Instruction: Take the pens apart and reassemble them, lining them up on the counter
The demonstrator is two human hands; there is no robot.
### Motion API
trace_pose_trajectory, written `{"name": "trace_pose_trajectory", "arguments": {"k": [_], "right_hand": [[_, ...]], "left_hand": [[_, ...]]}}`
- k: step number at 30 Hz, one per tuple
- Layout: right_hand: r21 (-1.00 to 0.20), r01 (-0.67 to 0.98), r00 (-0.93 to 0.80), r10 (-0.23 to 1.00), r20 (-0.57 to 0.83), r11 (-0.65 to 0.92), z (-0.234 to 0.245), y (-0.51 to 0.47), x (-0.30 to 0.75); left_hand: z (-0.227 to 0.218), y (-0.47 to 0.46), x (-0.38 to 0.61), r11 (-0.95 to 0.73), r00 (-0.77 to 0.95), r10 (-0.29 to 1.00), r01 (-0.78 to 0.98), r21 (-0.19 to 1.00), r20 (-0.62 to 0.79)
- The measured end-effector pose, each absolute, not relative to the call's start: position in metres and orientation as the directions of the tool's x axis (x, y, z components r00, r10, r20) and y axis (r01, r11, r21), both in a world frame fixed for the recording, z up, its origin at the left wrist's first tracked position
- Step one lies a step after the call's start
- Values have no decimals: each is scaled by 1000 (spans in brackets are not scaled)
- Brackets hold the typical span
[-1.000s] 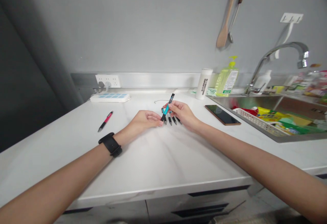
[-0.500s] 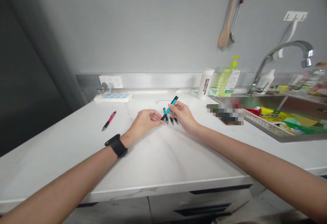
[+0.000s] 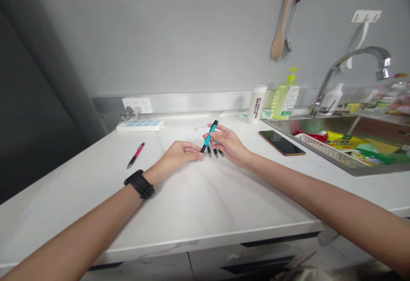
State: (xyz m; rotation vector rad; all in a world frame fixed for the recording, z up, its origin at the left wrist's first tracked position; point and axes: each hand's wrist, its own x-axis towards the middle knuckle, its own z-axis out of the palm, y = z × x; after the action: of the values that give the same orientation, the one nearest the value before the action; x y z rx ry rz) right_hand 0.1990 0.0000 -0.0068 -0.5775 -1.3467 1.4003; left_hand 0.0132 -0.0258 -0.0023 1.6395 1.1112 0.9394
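Observation:
A blue pen (image 3: pixel 210 135) with black ends is held tilted above the counter between both hands. My left hand (image 3: pixel 183 152) pinches its lower black end with the fingertips. Higher up, the fingers of my right hand (image 3: pixel 229 143) are closed on the blue barrel. Several other pens (image 3: pixel 215 153) lie side by side on the counter just below, their grey tips toward me and their upper parts partly hidden by the right hand. Off to the left lies a red and black pen (image 3: pixel 136 155), apart from both hands.
A phone (image 3: pixel 281 142) lies right of my right hand, before the sink (image 3: pixel 352 171). Behind stand a white cup (image 3: pixel 256 105) and a soap bottle (image 3: pixel 286 99). A power strip (image 3: pixel 141 125) sits at the back left. The counter's front edge (image 3: pixel 224 237) runs close to me.
The blue pen now stands somewhat steeper, still in both hands. My right fingers have shifted on the barrel. The view has moved slightly; the loose pens stay put.

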Motion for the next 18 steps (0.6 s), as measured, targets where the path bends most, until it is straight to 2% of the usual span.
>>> {"name": "trace_pose_trajectory", "arguments": {"k": [6, 11, 14, 18], "right_hand": [[-937, -289, -276, 921, 276, 195, -5, -1, 195], [-940, -327, -322, 923, 209, 98, -9, 2, 200], [-931, -366, -408, 899, 162, 2, -7, 6, 206], [-940, -340, -467, 874, 131, -41, -2, 8, 215]], "left_hand": [[-5, -25, 11, -175, 275, 956, 248, 953, 104], [-1, -16, 1, -266, 410, 905, 341, 902, 112], [5, -9, -14, -349, 423, 894, 449, 823, 149], [13, -5, -35, -486, 475, 857, 618, 618, 198]]}}
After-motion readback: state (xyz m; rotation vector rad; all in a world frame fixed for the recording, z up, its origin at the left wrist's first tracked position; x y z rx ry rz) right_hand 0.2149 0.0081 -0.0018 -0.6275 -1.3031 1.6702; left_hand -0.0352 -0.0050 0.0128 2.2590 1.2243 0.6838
